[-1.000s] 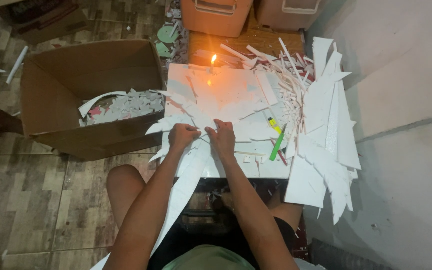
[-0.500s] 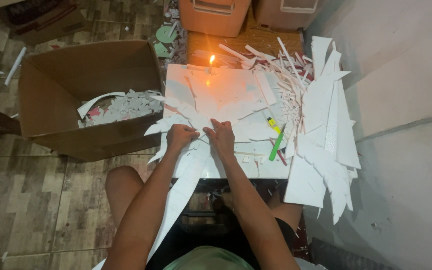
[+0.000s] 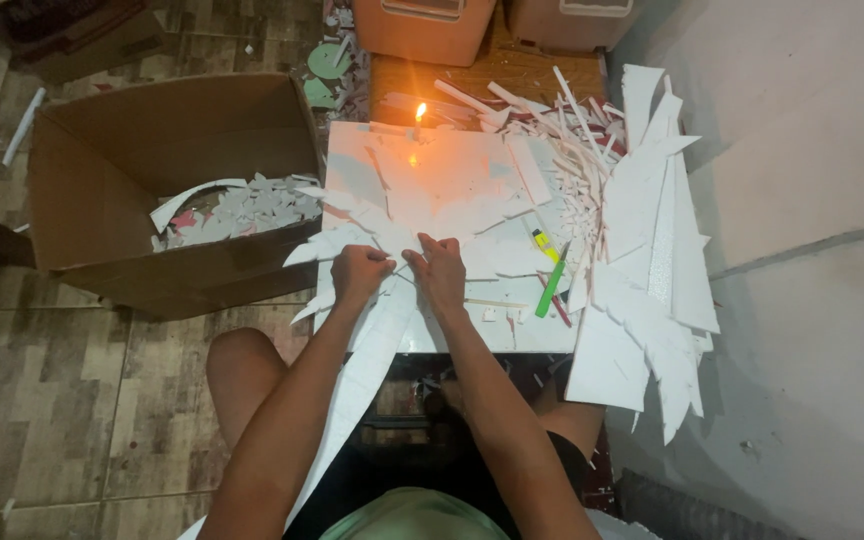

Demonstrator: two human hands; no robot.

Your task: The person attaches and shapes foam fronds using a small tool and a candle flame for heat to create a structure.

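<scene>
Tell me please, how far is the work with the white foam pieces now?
Done, it seems: many cut white shapes already lie in the cardboard box. In hand: the left hand and right hand grip a long white sheet at the table edge. Left: a large pile of white offcuts waits at the right, beside a green cutter.

A long white foam sheet (image 3: 372, 350) lies flat and slanted. It starts on the small white counter (image 3: 532, 330) and runs off the near edge toward 7 o'clock, down over the person's lap. It is thin, narrow and pale, with faint lines on it. Its top end sits under a heap of white foam scraps (image 3: 422, 215), which spreads toward 12 o'clock. Both hands press on that top end, side by side.
</scene>
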